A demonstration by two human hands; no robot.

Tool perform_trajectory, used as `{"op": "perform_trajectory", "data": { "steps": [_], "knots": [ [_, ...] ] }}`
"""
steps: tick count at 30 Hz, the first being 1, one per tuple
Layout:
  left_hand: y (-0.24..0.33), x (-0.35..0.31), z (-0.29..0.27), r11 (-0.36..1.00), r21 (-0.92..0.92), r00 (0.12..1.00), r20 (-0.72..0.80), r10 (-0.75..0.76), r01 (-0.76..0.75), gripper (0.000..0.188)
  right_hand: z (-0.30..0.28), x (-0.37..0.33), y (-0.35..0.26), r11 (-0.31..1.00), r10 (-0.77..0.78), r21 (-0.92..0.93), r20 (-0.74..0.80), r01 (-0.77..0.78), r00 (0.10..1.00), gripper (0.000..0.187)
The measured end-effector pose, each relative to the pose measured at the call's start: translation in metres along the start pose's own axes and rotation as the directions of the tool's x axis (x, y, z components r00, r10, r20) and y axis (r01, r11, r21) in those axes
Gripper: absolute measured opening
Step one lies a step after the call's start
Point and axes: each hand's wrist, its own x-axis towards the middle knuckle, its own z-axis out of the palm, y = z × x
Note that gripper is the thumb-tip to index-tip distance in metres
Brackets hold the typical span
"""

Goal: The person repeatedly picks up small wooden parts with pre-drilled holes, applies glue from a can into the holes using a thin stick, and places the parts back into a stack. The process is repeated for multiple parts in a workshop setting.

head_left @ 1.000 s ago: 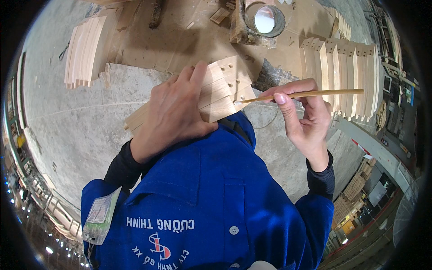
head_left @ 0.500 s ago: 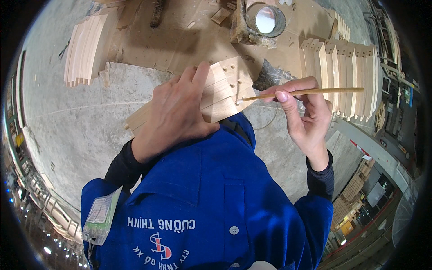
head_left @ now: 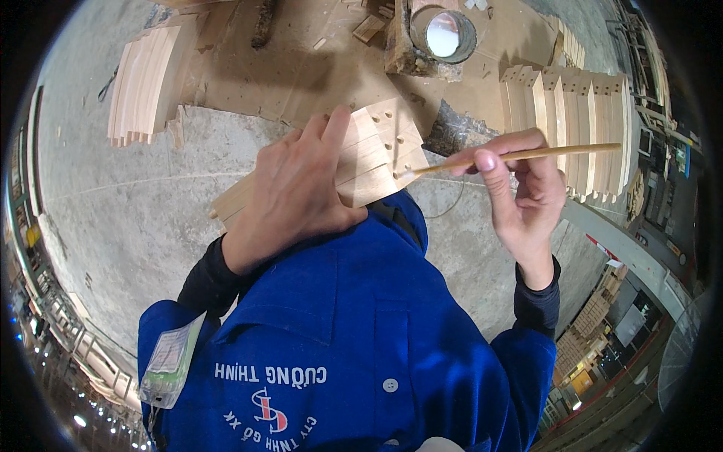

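Observation:
My left hand (head_left: 294,184) is closed over a bundle of pale wooden slats (head_left: 369,162), held side by side and slanting up to the right. Several round holes show in their right ends. Between thumb and fingers, my right hand (head_left: 523,188) grips a thin wooden stick (head_left: 557,151), its long end pointing right. The whitish tip of the stick is at the lowest hole, at the near corner of the bundle; whether it goes inside is too small to tell.
A round pot (head_left: 446,36) of white liquid stands at the far middle, on a cardboard sheet (head_left: 301,79). Stacked wooden pieces with holes (head_left: 568,132) stand at the right, and more stacked wooden pieces (head_left: 147,83) at the far left. Concrete floor (head_left: 135,218) lies around them.
My right hand has shifted slightly to the right with the stick, and the stick's tip sits a little differently at the lowest hole. My left hand and the slats stay nearly still.

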Motion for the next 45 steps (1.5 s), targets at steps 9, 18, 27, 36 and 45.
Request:
{"op": "perform_trajectory", "data": {
  "steps": [9, 18, 27, 36, 45],
  "knots": [
    [0.002, 0.0, -0.005, 0.999, -0.029, 0.997, 0.066, -0.039, 0.041, 0.101, 0.005, 0.012, 0.012, 0.999, 0.033, 0.005, -0.063, -0.033, 0.997, 0.009],
    [0.002, 0.0, -0.004, 0.999, -0.042, 0.997, 0.069, -0.027, 0.03, 0.101, 0.014, 0.014, 0.021, 0.998, 0.048, -0.047, -0.036, -0.05, 0.998, 0.01],
    [0.002, 0.0, -0.003, 0.999, -0.046, 0.998, 0.051, -0.024, 0.027, 0.101, 0.014, 0.018, 0.018, 0.993, 0.108, 0.042, -0.042, -0.107, 0.993, 0.012],
    [0.0, 0.001, -0.003, 0.999, -0.044, 1.0, 0.027, -0.002, 0.003, 0.101, 0.01, 0.019, 0.011, 0.994, 0.11, 0.02, -0.032, -0.11, 0.993, 0.01],
    [-0.002, 0.0, -0.002, 0.999, -0.028, 0.999, -0.018, 0.036, -0.036, 0.099, 0.008, 0.016, 0.004, 0.994, 0.078, 0.087, -0.08, -0.071, 0.994, 0.01]
  ]
}}
